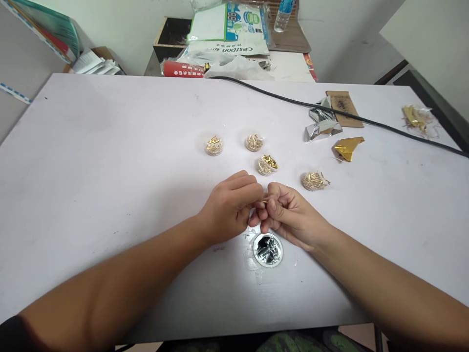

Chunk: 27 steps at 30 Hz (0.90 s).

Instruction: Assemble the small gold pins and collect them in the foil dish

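My left hand (232, 205) and my right hand (293, 215) meet over the near middle of the table, both closed with fingertips pinched together. Between them shows a thin, short gold-coloured pin (264, 201); its ends are hidden by the fingers. Just below the hands, a round silver ring with a dark shiny centre (267, 250) is set at the tabletop, with clear tape around it. Beyond the hands stand several small clear cups of gold pins, among them a left cup (213, 145), a middle cup (267, 166) and a right cup (314, 181).
A black cable (293, 101) crosses the far right of the white table (110, 146). Silver foil (322, 130), gold foil (348, 148), a cardboard piece (344, 108) and a plastic bag (417, 120) lie there. Behind the table are packages and a water bottle (284, 15).
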Available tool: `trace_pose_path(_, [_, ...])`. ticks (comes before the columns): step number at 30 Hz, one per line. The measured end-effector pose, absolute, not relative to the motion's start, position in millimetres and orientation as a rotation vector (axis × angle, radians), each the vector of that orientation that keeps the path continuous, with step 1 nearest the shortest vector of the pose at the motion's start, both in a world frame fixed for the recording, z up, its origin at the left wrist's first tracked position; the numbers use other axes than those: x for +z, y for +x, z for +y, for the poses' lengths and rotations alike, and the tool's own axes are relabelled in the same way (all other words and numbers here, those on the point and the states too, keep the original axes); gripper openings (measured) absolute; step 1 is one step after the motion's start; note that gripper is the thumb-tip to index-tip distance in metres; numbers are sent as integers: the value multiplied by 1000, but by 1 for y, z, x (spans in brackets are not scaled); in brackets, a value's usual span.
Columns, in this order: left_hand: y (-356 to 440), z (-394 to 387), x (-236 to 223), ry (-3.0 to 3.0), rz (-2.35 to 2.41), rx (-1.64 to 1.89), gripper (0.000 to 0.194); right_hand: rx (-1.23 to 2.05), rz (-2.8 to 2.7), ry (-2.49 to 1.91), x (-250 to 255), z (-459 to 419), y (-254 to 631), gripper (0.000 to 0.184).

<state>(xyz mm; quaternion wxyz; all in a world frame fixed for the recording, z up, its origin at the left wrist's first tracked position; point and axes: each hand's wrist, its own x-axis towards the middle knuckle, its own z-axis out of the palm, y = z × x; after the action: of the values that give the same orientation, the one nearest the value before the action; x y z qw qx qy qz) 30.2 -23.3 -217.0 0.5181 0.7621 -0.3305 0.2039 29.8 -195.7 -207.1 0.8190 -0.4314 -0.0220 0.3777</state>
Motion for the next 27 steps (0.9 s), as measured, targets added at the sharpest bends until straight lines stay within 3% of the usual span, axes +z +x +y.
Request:
trace_pose_path(20, [26, -24, -214, 1883, -543, 373, 17, 467, -167, -1142, -200, -194, 32, 26])
trace_pose_path(27, [29, -21, -214, 1785, -430, 203, 24, 265, -226, -1334, -193, -196, 31, 19])
